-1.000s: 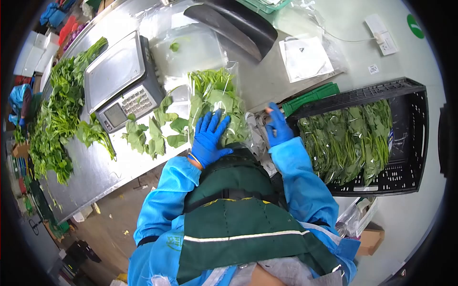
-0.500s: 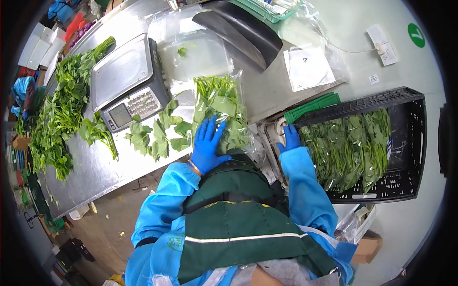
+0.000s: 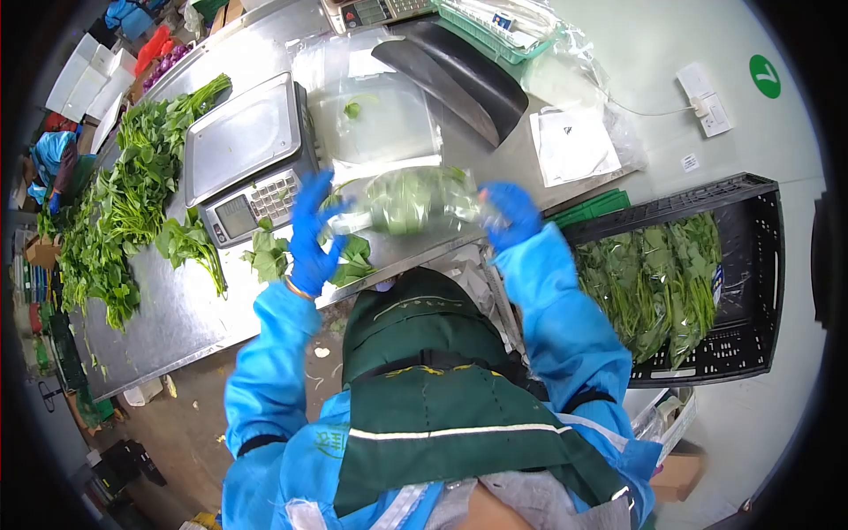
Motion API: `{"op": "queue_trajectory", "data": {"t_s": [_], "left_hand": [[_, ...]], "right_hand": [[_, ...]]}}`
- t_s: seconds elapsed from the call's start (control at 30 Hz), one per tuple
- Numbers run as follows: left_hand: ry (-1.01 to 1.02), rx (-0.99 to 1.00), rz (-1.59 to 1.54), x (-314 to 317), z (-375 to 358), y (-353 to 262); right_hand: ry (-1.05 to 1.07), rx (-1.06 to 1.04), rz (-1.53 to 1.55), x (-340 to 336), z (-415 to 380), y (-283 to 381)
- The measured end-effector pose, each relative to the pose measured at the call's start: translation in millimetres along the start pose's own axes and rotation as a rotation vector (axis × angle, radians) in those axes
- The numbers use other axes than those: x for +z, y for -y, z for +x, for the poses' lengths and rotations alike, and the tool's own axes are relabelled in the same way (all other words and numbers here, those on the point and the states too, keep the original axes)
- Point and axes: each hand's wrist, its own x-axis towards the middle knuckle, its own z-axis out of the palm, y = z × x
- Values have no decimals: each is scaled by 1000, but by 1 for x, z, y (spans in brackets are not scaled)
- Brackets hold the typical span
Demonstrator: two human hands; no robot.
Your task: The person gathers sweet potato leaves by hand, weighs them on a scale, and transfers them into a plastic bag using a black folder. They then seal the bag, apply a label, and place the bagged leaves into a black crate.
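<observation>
A clear plastic bag of leafy greens (image 3: 411, 201) lies sideways across the front of the steel table, blurred by motion. My right hand (image 3: 512, 216), in a blue glove, is closed on the bag's right end. My left hand (image 3: 311, 234), also gloved in blue, is at the left end with its fingers apart; whether a finger touches the plastic is hard to tell. Loose leaves (image 3: 267, 254) lie beside and under the left hand. Just behind that hand stands a digital scale (image 3: 243, 141).
A large pile of greens (image 3: 132, 203) covers the table's left side. Flat clear bags (image 3: 380, 124) and a black curved scoop-like piece (image 3: 459, 75) lie behind. On the right, a black crate (image 3: 751, 265) holds several bagged greens. Another person's blue sleeve (image 3: 57, 155) shows far left.
The bag has turned from upright to sideways. My left hand has moved left off its front, and my right hand has come up from beside the crate to the bag's right end.
</observation>
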Motion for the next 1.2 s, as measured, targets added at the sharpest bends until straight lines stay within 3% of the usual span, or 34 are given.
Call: {"op": "queue_trajectory", "data": {"t_s": [0.03,0.1,0.13,0.2,0.23,0.27,0.43,0.5,0.63,0.7,0.77,0.8,0.87,0.93,1.0,1.1,1.13,1.2], "left_hand": [[-27,0,-134,-12,25,-2],[-92,-637,-821,-12,34,4],[-36,-524,-1241,10,32,14],[78,-1278,-1076,38,3,1],[364,-610,-1919,49,-16,-10],[217,-919,-1897,67,-34,-12],[341,-948,-1879,107,-3,-34],[335,-918,-1823,116,11,-43],[479,-971,-1778,138,19,-46],[549,-1059,-1786,151,15,-48],[632,-1087,-1790,153,18,-66],[667,-1065,-1818,158,16,-70],[747,-1054,-1818,171,16,-79],[765,-1034,-1773,182,20,-86],[733,-981,-1742,196,22,-91],[728,-998,-1664,208,23,-92],[784,-1028,-1644,210,21,-89],[720,-1030,-1584,211,17,-92]], "right_hand": [[-153,52,8,-9,29,46],[-98,394,270,-31,75,119],[-137,404,428,-34,87,130],[-144,478,331,-45,98,116],[-132,585,239,-50,97,107],[-148,625,226,-55,92,103],[-230,667,328,-99,54,73],[-211,719,776,-115,28,58],[-171,612,776,-112,-26,74],[-352,629,862,-122,-48,53],[-449,816,495,-145,-58,40],[-498,359,43,-144,-93,3],[-613,414,5,-155,-109,-5],[-717,455,-1,-169,-122,11],[-612,817,288,-175,-133,47],[-612,719,274,-154,-171,86],[-623,566,273,-145,-185,98],[-512,703,557,-148,-227,109]]}}
